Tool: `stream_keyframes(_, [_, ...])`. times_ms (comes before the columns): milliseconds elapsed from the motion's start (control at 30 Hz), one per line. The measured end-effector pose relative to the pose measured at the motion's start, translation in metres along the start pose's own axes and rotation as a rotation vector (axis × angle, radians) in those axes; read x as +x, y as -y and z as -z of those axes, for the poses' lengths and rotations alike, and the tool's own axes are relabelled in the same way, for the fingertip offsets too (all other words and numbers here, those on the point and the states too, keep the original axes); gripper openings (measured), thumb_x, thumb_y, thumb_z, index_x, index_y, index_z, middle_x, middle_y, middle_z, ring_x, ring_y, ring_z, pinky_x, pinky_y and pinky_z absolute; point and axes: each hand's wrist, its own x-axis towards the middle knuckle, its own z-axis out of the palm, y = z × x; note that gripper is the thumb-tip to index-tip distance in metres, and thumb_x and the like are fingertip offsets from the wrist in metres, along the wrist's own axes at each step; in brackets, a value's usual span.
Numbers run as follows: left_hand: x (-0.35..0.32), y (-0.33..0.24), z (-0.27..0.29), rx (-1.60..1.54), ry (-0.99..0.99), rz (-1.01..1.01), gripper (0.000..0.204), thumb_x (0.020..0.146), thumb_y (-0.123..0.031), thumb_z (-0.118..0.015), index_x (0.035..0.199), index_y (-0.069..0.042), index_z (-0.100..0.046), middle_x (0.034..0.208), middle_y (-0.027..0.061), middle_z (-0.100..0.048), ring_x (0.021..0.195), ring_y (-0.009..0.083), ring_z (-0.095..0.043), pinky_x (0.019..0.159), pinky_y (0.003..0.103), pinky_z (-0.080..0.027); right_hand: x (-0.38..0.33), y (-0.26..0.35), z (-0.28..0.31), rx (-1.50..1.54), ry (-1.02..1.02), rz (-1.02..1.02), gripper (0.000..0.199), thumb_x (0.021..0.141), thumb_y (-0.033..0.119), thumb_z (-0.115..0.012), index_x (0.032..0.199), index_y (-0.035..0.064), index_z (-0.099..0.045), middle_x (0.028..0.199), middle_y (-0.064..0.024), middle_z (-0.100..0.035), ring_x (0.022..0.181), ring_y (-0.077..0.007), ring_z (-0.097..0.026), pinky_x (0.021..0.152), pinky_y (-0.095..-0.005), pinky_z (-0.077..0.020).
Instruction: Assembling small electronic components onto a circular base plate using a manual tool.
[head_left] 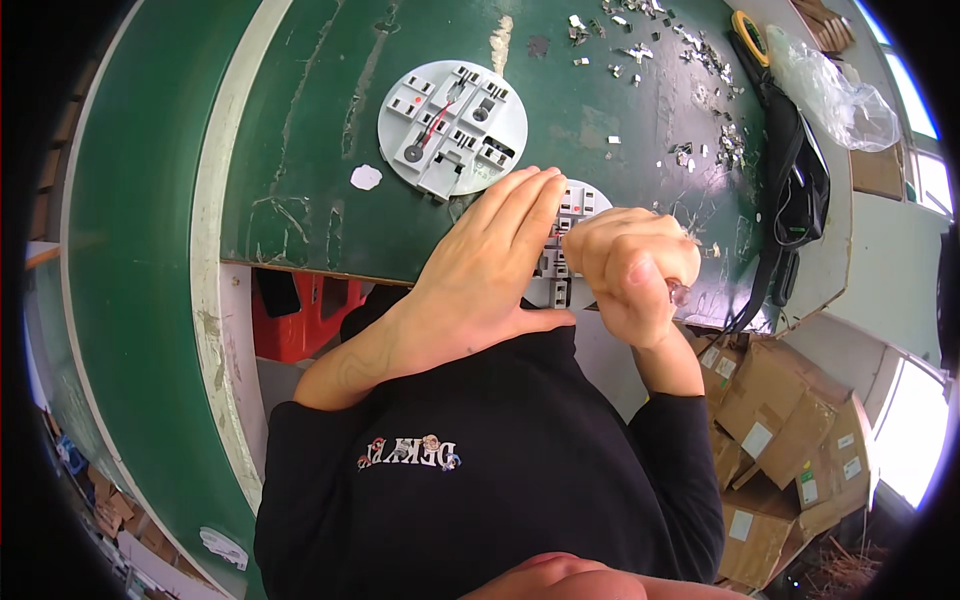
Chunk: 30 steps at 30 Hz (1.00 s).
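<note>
My left hand (490,245) lies flat and open over the left side of a round white plastic disc (588,195) at the table's near edge. Its fingers are stretched out side by side, with the thumb along the disc's near side. My right hand (632,262) is a fist over the disc's right side, wrapped round a tool whose clear, rounded handle end (679,293) pokes out; its shaft is hidden. Small slotted blocks show between the hands. Farther left lies a second white disc (440,95), bearing similar blocks, red and black wires and a round black part.
Small metal pieces (735,145) are scattered over the far right of the green table (320,170). A black bag (800,170), a yellow tape roll (750,38) and a clear plastic bag (840,95) line the right edge. A red stool (300,325) and cardboard boxes (775,410) stand below.
</note>
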Motion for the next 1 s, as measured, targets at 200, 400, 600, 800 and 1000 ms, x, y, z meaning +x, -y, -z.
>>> stream_keyframes(200, [0.002,-0.001,0.001,0.045,-0.011,-0.023,0.1,0.066,-0.028,-0.086,0.142,0.01,-0.034,0.142,0.0259,-0.041,0.133,0.0391,-0.039,0.112,0.043,-0.034,0.005,0.016,0.019,0.226,-0.057,-0.027,0.038,0.09,0.018,-0.043,0.054,0.0161,-0.031,0.046,0.0023,-0.029,0.039,-0.0132,-0.023,0.042,-0.0289,-0.027])
stream_keyframes(400, [-0.007,-0.016,0.023,-0.593,0.077,0.171,0.095,0.077,-0.04,-0.08,0.147,0.001,-0.032,0.144,0.0228,-0.043,0.128,0.0435,-0.047,0.11,0.046,-0.039,-0.003,0.051,0.061,0.573,-0.387,0.232,0.041,0.1,0.031,-0.041,0.061,0.0154,-0.039,0.053,0.0016,-0.036,0.043,-0.0086,-0.025,0.044,-0.0276,-0.0248])
stream_keyframes(600, [-0.011,-0.001,0.018,-1.999,-0.002,0.38,0.086,0.092,-0.065,-0.052,0.153,-0.01,-0.026,0.148,0.0204,-0.041,0.127,0.0509,-0.047,0.107,0.057,-0.042,-0.007,0.044,0.042,0.728,-0.4,0.108,0.048,0.105,0.039,-0.038,0.063,0.0146,-0.039,0.055,0.0023,-0.033,0.045,-0.0086,-0.028,0.045,-0.0252,-0.0289])
stream_keyframes(800, [-0.013,0.0,0.006,-2.105,-0.001,0.483,0.086,0.093,-0.073,-0.033,0.154,-0.014,-0.023,0.152,0.0202,-0.037,0.132,0.0538,-0.04,0.107,0.064,-0.039,-0.006,0.03,0.017,1.01,-0.287,0.043,0.053,0.107,0.045,-0.033,0.063,0.0146,-0.037,0.055,0.0013,-0.033,0.046,-0.0086,-0.027,0.044,-0.0262,-0.0293])
stream_keyframes(1000, [-0.013,0.001,0.001,-2.178,0.038,0.377,0.083,0.093,-0.071,-0.038,0.154,-0.015,-0.025,0.151,0.0197,-0.039,0.132,0.0494,-0.043,0.107,0.064,-0.039,-0.009,0.03,0.001,0.707,-0.235,0.187,0.054,0.107,0.046,-0.032,0.064,0.0139,-0.037,0.055,0.0006,-0.036,0.046,-0.0095,-0.026,0.043,-0.0262,-0.028])
